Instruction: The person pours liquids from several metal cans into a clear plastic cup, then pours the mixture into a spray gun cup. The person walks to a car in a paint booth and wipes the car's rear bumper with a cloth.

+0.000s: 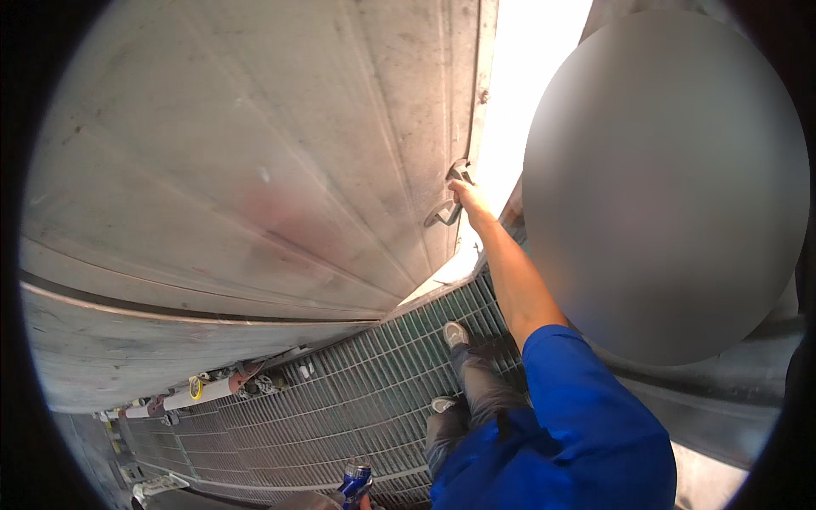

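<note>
From here I see the right hand (469,195) with its fingers curled around the handle (448,218), near the edge of the big metal door (280,153). Low down, a bit of the left hand (365,502) shows by a blue can (355,481); I cannot tell if its fingers grip.

Industrial site, plant or workshop; exact kind unclear. Evidence: one large ribbed metal door (255,153), scuffed and stained, with curved handle (448,219); one floor of open metal grating (280,433); one pale pipe (212,392) along the wall's foot.
</note>
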A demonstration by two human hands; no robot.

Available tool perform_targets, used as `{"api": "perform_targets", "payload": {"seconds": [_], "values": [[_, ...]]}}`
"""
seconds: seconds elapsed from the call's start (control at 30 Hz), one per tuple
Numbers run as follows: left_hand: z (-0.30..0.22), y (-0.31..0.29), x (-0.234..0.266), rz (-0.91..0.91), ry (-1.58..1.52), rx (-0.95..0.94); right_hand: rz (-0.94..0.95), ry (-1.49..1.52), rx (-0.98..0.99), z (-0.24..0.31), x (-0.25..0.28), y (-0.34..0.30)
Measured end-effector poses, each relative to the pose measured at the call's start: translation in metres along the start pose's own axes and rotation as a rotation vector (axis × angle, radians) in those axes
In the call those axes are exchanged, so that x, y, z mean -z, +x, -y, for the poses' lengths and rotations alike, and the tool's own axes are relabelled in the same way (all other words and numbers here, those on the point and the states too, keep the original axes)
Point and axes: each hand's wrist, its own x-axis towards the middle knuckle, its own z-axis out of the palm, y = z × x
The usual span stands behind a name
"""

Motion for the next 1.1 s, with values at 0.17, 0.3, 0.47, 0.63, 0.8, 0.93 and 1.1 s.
{"api": "perform_targets", "payload": {"seconds": [0.17,0.3,0.47,0.63,0.8,0.93,1.1], "values": [[-0.018,0.039,-0.031,0.049,-0.249,0.037,-0.210,0.105,-0.020,-0.013,0.008,-0.138],[-0.045,0.078,-0.059,0.155,-0.310,-0.077,-0.188,0.117,-0.107,-0.004,0.018,-0.141],[-0.073,0.133,-0.108,0.346,-0.403,-0.296,0.076,0.252,0.055,-0.029,0.041,-0.148],[-0.218,0.236,-0.190,0.464,-0.459,-0.982,0.290,-0.008,0.208,-0.055,0.073,-0.128],[-0.310,0.283,-0.262,0.434,-0.384,-1.227,0.646,0.027,0.242,-0.034,0.101,-0.115],[-0.330,0.296,-0.287,0.554,-0.385,-1.208,0.617,-0.152,0.333,-0.010,0.119,-0.112],[-0.324,0.295,-0.284,0.585,-0.315,-1.163,-0.024,-0.408,0.332,0.071,0.161,-0.121]]}}
